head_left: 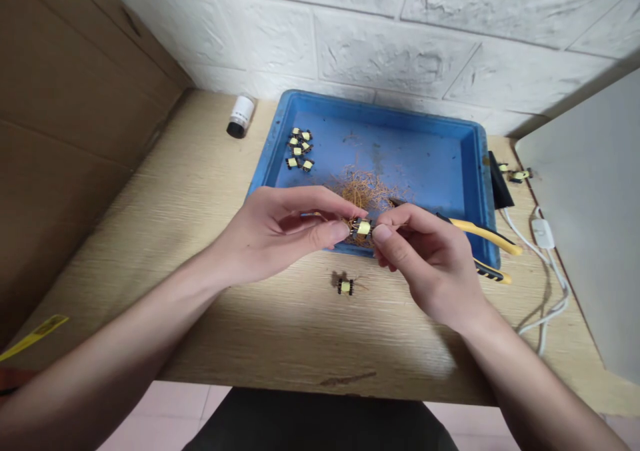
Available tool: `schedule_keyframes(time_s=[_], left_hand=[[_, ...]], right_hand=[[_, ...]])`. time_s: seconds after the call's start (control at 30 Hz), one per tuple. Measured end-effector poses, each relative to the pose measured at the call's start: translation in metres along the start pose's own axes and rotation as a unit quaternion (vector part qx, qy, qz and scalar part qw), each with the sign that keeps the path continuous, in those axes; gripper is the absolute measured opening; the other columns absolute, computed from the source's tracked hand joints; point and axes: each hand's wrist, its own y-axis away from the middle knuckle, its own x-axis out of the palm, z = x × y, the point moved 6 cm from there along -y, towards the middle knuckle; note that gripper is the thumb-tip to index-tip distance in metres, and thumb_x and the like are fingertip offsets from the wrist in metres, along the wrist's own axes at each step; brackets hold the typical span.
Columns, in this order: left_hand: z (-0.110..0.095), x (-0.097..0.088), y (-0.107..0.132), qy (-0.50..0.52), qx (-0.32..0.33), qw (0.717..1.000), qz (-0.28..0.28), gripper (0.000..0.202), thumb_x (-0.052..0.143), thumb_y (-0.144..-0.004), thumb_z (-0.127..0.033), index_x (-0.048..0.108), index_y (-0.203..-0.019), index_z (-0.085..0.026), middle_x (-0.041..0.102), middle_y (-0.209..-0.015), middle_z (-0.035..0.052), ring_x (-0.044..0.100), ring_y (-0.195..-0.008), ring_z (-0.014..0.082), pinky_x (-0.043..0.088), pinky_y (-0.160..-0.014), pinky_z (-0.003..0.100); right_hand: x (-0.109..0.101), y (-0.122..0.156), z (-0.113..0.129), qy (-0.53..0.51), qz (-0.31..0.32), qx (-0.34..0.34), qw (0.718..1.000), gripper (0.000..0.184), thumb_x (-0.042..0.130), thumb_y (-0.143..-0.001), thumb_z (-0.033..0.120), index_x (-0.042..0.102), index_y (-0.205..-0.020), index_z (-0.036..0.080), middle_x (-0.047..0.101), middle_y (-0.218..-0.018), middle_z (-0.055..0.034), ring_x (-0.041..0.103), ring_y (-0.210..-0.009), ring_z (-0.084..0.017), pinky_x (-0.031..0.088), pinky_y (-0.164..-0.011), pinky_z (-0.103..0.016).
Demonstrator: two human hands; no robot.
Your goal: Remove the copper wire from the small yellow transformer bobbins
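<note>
My left hand (280, 234) and right hand (425, 264) both grip a small transformer (363, 228), pinching it between thumbs and fingertips. It sits above the near edge of the blue tray (380, 107), with its yellow-taped middle showing between my fingers. My fingers hide its ends, and I can't make out the fine strands at its side.

Behind it, a tangle of copper wire (363, 191) lies in the tray, partly hidden by my hands. The yellow-and-black pliers (485, 235) run behind my right hand, their handles jutting out over the tray's right rim. My fingers cover part of them, so I can't tell whether that hand is holding them too.

More transformers (299, 149) sit in a cluster at the tray's left end, and another (345, 287) lies on the desk (200, 191) just in front of the tray. Past the tray's far left corner stands a white bottle (241, 116) with a black end; any writing on it is too small to read. Beyond the right rim are a black block (500, 181) and two more small parts (515, 175), with a white cable (550, 291) and its switch (543, 233) nearby.
</note>
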Motion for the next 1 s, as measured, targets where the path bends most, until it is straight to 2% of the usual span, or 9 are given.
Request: schedule_keyframes(time_s=[0.1, 0.3, 0.53, 0.67, 0.8, 1.0], left_hand=[[0.001, -0.002, -0.001, -0.02, -0.015, 0.999, -0.024, 0.006, 0.085, -0.09, -0.026, 0.087, -0.095, -0.029, 0.086, -0.094, -0.0004, 0.08, -0.085, 0.0184, 0.065, -0.074, 0.023], [0.008, -0.003, -0.001, 0.004, -0.053, 0.997, -0.054, 0.007, 0.089, -0.084, -0.029, 0.087, -0.09, -0.029, 0.086, -0.09, -0.0014, 0.081, -0.08, 0.0208, 0.068, -0.073, 0.026], [0.009, -0.005, 0.0, -0.002, -0.05, 0.996, -0.07, 0.01, 0.091, -0.082, -0.025, 0.087, -0.088, -0.032, 0.085, -0.085, -0.004, 0.077, -0.072, 0.0152, 0.063, -0.065, 0.019], [0.005, -0.006, -0.001, -0.025, -0.029, 0.997, -0.066, 0.007, 0.088, -0.084, -0.025, 0.087, -0.085, -0.032, 0.083, -0.082, -0.0034, 0.074, -0.069, 0.015, 0.058, -0.06, 0.02], [0.0, -0.007, -0.002, -0.038, -0.007, 0.997, -0.064, 0.007, 0.085, -0.088, -0.024, 0.085, -0.085, -0.03, 0.082, -0.083, -0.0029, 0.073, -0.073, 0.0154, 0.057, -0.063, 0.022], [-0.011, -0.009, -0.002, -0.078, 0.041, 0.993, -0.08, 0.011, 0.079, -0.087, -0.018, 0.078, -0.077, -0.023, 0.076, -0.076, -0.0016, 0.069, -0.069, 0.0141, 0.055, -0.06, 0.023]], right_hand=[[-0.001, 0.001, -0.001, 0.004, -0.004, 0.003, 1.0, 0.018, 0.069, -0.102, 0.024, 0.066, -0.085, 0.021, 0.059, -0.07, 0.0046, 0.052, -0.061, -0.009, 0.042, -0.056, -0.022], [-0.002, 0.0, -0.001, 0.013, -0.013, 0.001, 1.0, 0.018, 0.07, -0.101, 0.025, 0.066, -0.084, 0.021, 0.059, -0.069, 0.0044, 0.052, -0.06, -0.01, 0.043, -0.055, -0.023], [-0.002, 0.0, -0.002, 0.007, -0.028, 0.006, 1.0, 0.018, 0.071, -0.1, 0.025, 0.066, -0.083, 0.021, 0.059, -0.069, 0.0046, 0.051, -0.059, -0.008, 0.041, -0.054, -0.022], [-0.002, -0.001, -0.002, 0.013, -0.034, 0.006, 0.999, 0.02, 0.071, -0.099, 0.026, 0.065, -0.082, 0.021, 0.059, -0.068, 0.0046, 0.051, -0.058, -0.009, 0.04, -0.053, -0.023], [-0.003, -0.001, -0.002, 0.018, -0.036, 0.005, 0.999, 0.02, 0.07, -0.1, 0.025, 0.064, -0.082, 0.021, 0.059, -0.069, 0.0046, 0.05, -0.058, -0.008, 0.039, -0.052, -0.023], [-0.004, 0.0, -0.004, 0.029, -0.047, 0.003, 0.998, 0.021, 0.068, -0.1, 0.023, 0.062, -0.08, 0.02, 0.057, -0.068, 0.0057, 0.047, -0.057, -0.007, 0.036, -0.051, -0.022]])
